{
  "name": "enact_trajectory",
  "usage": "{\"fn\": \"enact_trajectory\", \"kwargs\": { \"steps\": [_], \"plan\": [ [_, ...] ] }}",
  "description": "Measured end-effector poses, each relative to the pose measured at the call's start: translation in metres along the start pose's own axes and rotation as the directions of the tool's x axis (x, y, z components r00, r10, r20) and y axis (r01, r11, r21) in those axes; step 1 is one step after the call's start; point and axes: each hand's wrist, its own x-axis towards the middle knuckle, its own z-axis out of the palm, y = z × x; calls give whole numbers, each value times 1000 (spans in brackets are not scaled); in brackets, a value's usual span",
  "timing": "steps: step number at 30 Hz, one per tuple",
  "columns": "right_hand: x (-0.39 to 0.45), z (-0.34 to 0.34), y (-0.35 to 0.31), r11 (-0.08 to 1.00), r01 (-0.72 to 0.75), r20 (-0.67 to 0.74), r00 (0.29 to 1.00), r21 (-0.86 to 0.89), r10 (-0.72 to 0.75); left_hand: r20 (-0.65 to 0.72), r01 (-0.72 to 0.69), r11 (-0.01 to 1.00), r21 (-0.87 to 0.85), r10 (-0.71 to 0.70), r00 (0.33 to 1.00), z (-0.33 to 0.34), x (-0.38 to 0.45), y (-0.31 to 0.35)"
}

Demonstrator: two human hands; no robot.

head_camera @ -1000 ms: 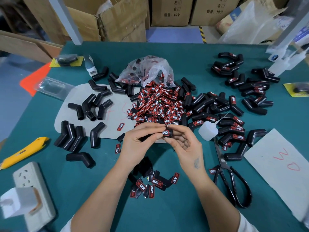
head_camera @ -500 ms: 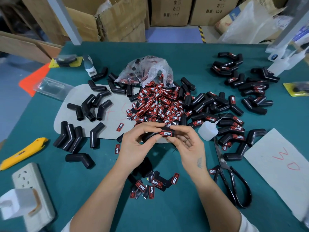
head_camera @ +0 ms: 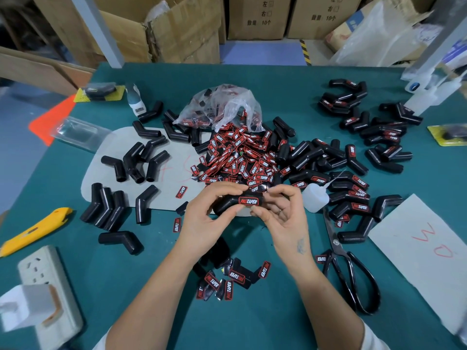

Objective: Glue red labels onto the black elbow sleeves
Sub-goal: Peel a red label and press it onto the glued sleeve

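sleeve: black elbow sleeve (head_camera: 228, 204) held mid-air at frame centre, just above the worktop (head_camera: 252, 324), label side up so the face can be checked.
label: red label (head_camera: 249, 201) sits on the sleeve's upper leg, text upright to the camera; looks seated, glue probably still setting.
left hand: left hand (head_camera: 202, 218) grasps the sleeve's bend from 9 o'clock, fingers over the top, thumb beneath; it acts as the clamp.
right hand: right hand (head_camera: 280, 210) pinches the sleeve's open end at 3 o'clock, thumb and forefinger beside the label edge, likely pressing it down.
glue: bottle (head_camera: 314, 198) lies at 3 o'clock, just beside the right hand, nozzle away, within reach.
label pile: loose labels (head_camera: 237, 157) heaped at 12 o'clock, near.
blanks: bare sleeves (head_camera: 118, 188) at 9–10 o'clock.
done: labelled sleeves (head_camera: 353, 188) at 2–3 o'clock, kept apart from the blanks.
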Motion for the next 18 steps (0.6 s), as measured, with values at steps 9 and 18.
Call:
{"fn": "enact_trajectory", "kwargs": {
  "steps": [9, 18],
  "plan": [
    [-2, 3, -3, 998, -52, 149, 987, -20, 55, -3, -91, 989, 112, 92, 996, 1, 1, 0],
    [-3, 6, 3, 986, -155, 146, 978, 52, 146, 5, -85, 985, 149, 85, 996, 8, -3, 2]
  ]
}}
